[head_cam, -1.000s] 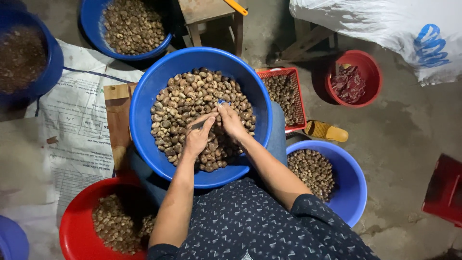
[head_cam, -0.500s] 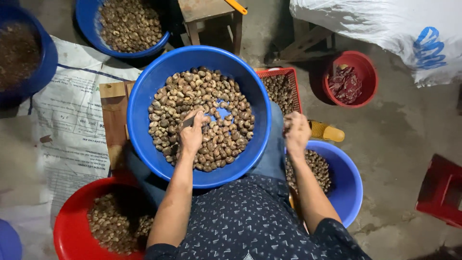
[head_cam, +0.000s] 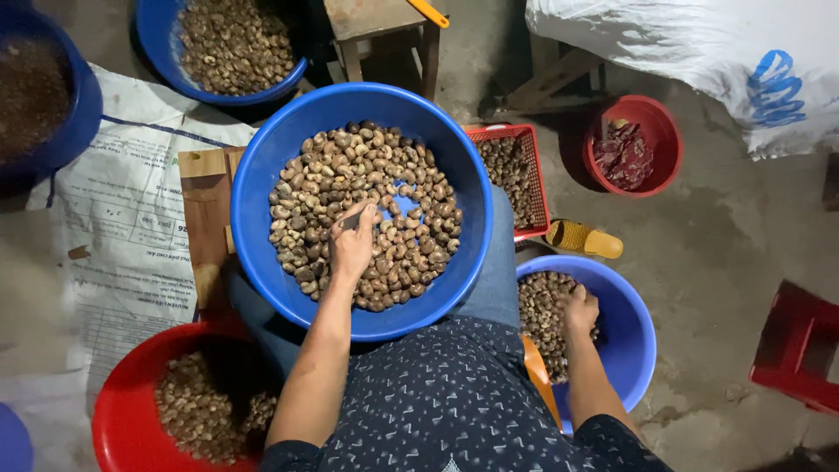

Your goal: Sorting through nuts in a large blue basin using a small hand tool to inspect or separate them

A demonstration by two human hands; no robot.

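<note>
Two basins share our work: the large blue basin [head_cam: 262,166] on our lap, heaped with brown, curved cashew nuts [head_cam: 367,166], and a smaller blue basin [head_cam: 634,301] beside us. Our left hand [head_cam: 352,245] grasps a small blade over the heap; our right hand [head_cam: 580,309] rests on the sorted nuts, fingers curled, apparently dropping one. Next: picking another.

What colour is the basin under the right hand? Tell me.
Blue. The basin holding nuts under the right hand shows clearly in the head view.
</note>
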